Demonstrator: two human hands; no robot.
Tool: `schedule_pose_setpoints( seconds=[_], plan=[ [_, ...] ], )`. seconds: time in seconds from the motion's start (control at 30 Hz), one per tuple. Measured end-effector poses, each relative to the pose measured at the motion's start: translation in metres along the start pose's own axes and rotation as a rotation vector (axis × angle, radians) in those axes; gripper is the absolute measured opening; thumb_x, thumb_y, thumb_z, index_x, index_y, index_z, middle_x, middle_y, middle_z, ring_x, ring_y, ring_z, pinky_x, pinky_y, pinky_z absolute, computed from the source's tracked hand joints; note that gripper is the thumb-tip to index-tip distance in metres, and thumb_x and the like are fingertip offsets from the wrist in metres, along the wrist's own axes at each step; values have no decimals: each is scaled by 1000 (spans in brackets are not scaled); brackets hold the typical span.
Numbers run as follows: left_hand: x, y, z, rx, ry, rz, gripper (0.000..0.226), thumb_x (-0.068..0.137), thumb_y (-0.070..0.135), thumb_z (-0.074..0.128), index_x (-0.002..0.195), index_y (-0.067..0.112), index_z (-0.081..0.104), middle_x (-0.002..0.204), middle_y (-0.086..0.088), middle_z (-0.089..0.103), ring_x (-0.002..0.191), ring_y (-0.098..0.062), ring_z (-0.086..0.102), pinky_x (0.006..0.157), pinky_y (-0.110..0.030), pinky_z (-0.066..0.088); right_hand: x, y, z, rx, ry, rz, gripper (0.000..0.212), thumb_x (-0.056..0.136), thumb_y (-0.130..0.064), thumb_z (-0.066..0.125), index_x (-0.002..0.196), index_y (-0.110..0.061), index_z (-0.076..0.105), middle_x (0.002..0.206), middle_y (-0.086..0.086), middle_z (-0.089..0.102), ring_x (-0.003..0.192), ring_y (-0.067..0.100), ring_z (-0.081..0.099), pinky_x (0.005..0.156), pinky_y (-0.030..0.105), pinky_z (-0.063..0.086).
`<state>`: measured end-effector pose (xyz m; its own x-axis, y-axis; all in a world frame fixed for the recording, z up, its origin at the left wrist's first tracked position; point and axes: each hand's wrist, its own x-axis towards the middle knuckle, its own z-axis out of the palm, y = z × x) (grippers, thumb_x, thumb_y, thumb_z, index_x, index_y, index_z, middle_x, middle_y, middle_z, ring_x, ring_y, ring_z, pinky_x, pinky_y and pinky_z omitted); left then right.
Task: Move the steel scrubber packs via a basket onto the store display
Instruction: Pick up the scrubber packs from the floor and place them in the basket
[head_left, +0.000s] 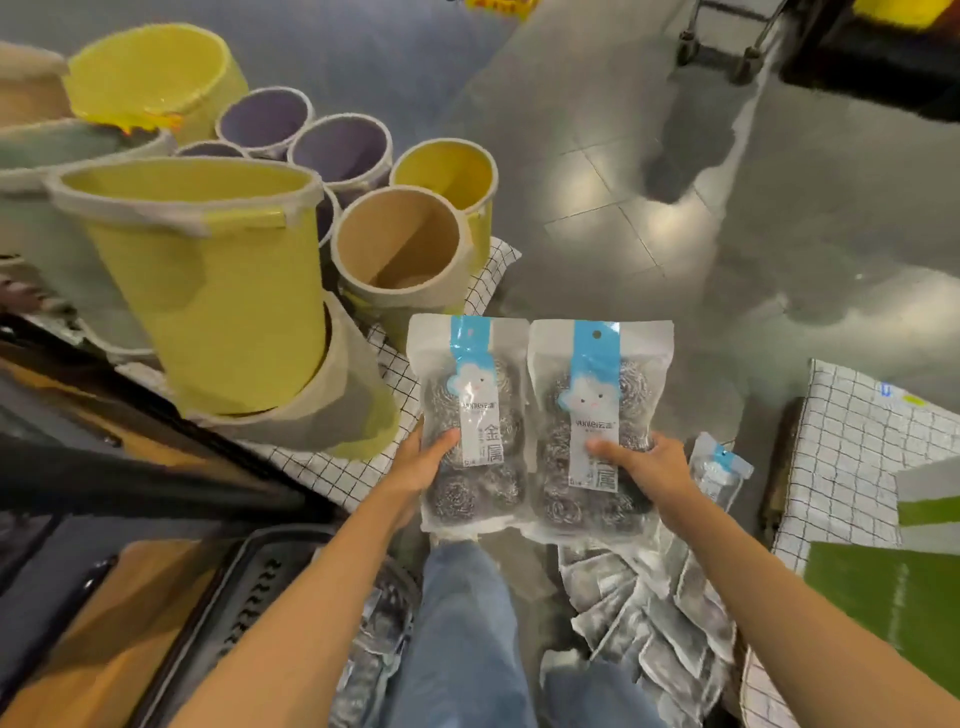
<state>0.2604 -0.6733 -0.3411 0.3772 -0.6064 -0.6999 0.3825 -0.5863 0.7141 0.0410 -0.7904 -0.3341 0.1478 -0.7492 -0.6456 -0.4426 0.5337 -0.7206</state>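
The left hand (423, 465) grips the lower left edge of one scrubber pack (470, 395), thumb across its front and fingers hidden behind. The right hand (647, 462) grips a second pack (597, 395) the same way at its lower right edge. Both packs are held upright side by side, edges touching, blue header strips at the top, above the floor (623, 208).

Just beside the right hand a loose pack (719, 470) lies on the floor, and below it is a pile (660, 618) of more packs. The person's legs (462, 623), in jeans, stand between that pile and a dark basket (260, 577) at lower left; what look like packs show at the basket's near side, but blurred.

Left of the hands, a low surface (322, 475) with a checked cover carries stacked buckets (208, 270), yellow, purple and tan. On the right, another checked surface (852, 441) carries green mats (893, 597).
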Motion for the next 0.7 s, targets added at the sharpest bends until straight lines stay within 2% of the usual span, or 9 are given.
schedule_pose_setpoints(
  seconds=[0.03,0.1,0.17,0.3,0.43,0.57,0.6,0.67,0.7],
  plan=[
    [-15,-4,1,-33,19,15,44,96,23,52,137,13,40,118,6,48,121,-17,45,90,-26,35,-8,0,-3,-9,-32,-16,23,63,-22,86,76,-18,67,86,14,73,74,27,68,73,42,58],
    [-40,-21,-2,-92,72,41,42,91,29,58,129,16,45,124,11,48,122,-13,45,98,-26,33,-25,2,-6,-42,-87,-42,23,66,-22,85,76,-16,66,78,13,70,57,19,62,50,27,53],
    [-71,-41,-11,-106,135,67,67,78,47,69,133,16,47,134,4,53,122,-15,50,109,-34,33,-42,4,-4,-55,-155,-57,21,71,-19,81,82,-11,65,69,9,65,38,7,54,34,16,39],
    [-134,-80,-35,-214,326,70,32,91,34,60,121,24,58,115,4,65,104,-14,62,100,-39,46,-72,13,12,-137,-285,-76,32,74,-20,79,97,-3,64,59,4,61,31,1,49,30,15,35],
    [-195,-129,-56,-317,486,33,39,91,38,58,127,22,56,128,1,59,111,-17,59,100,-45,46,-104,26,44,-250,-430,-88,37,70,-25,83,93,-2,66,76,19,70,54,20,61,44,22,46],
    [-243,-185,-76,-394,638,29,27,94,32,55,120,23,57,123,-1,63,108,-16,60,95,-37,48,-146,40,85,-360,-591,-96,30,70,-25,82,74,-3,62,48,6,56,30,10,42,32,17,30],
    [-249,-203,-82,-390,666,28,36,91,39,58,123,22,56,127,-4,61,113,-20,59,99,-42,46,-156,44,94,-381,-622,-97,28,72,-23,80,72,-4,60,43,4,54,27,9,40,31,15,28],
    [-253,-243,-95,-416,737,14,80,73,66,65,136,19,49,139,-5,52,126,-23,50,108,-46,38,-177,50,109,-414,-672,-115,19,77,-13,75,73,-6,58,40,-4,56,26,3,46,29,12,30],
    [-263,-250,-100,-440,736,10,88,70,68,66,140,18,45,143,-4,47,130,-23,45,110,-45,35,-186,53,118,-433,-693,-133,17,79,-11,74,74,-8,58,45,-4,59,29,0,49,29,11,32]
  ],
)
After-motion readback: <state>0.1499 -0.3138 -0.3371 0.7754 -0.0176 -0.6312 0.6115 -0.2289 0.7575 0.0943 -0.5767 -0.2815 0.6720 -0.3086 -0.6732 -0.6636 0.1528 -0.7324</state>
